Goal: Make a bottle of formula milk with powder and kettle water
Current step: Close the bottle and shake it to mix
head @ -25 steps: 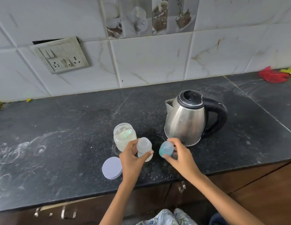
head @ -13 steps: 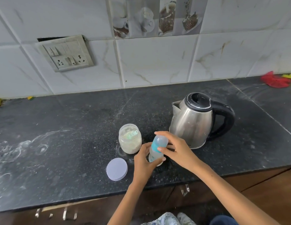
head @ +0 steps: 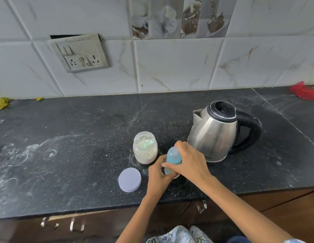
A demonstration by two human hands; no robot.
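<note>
A small baby bottle stands on the black counter [head: 82,155], and its blue cap [head: 173,156] sits on top. My left hand [head: 158,176] grips the bottle's body from the left, hiding most of it. My right hand [head: 189,162] curls round the blue cap from the right. Just left of the bottle stands an open glass jar of formula powder [head: 145,148] with a green scoop inside. The steel kettle [head: 214,132], with a black lid and handle, stands behind and to the right of my hands.
The jar's round pale lid [head: 130,179] lies flat near the counter's front edge. A red cloth [head: 303,91] lies at the far right by the wall. A switch and socket plate [head: 80,52] is on the tiled wall. White powder smears mark the counter's left side.
My right hand has brought the blue cap from beside the bottle onto its top and now grips it there. My left hand has stayed on the bottle.
</note>
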